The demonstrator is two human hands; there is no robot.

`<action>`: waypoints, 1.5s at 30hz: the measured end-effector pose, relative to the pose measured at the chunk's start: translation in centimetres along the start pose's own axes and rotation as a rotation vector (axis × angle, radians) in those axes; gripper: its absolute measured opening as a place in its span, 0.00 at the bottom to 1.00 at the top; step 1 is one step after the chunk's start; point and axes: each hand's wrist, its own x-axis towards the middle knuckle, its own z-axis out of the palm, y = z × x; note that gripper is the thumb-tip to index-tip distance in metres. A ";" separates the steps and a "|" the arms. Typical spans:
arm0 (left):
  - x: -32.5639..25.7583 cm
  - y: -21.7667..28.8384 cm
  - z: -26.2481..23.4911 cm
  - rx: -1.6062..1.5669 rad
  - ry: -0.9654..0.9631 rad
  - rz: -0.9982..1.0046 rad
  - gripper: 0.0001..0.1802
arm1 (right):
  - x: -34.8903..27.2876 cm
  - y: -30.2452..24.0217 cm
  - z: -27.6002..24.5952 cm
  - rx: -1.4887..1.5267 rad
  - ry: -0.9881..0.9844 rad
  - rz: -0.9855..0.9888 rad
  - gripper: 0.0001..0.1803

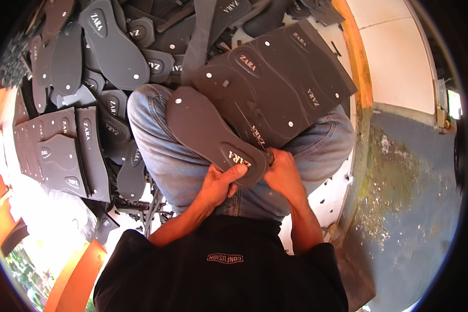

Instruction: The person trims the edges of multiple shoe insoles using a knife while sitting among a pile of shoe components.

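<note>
A dark grey sandal sole (203,122) lies slantwise over my lap, its wide end pointing up and left. My left hand (219,182) grips its narrow end, with the thumb pressed on top next to the pale lettering. At the opposite edge of that end, my right hand (282,174) is closed, its fingers curled at the rim; what they may hold is too small to make out. Beneath the sole, a large dark sheet (275,78) marked with sole outlines and white dots rests across my right knee.
Many cut soles (114,47) and scraps are heaped at the far left and ahead. Sole-marked sheets (57,151) stand stacked beside my left knee. A worn orange-yellow edge (356,47) separates the white surface from the grey floor (416,208) at right, where debris is scattered.
</note>
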 end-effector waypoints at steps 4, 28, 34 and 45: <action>-1.4 4.5 0.4 0.300 -0.088 -0.019 0.16 | -0.3 1.1 1.0 0.192 0.057 0.161 0.13; 5.9 -1.5 3.6 -0.083 0.170 -0.062 0.25 | -2.4 2.4 0.2 0.361 0.328 0.176 0.20; 5.7 3.3 6.8 -0.039 0.124 0.157 0.17 | -5.0 2.8 1.1 0.499 0.431 0.222 0.17; 5.8 11.3 8.6 1.338 0.121 1.160 0.13 | -6.6 2.9 -2.0 1.076 0.824 0.191 0.18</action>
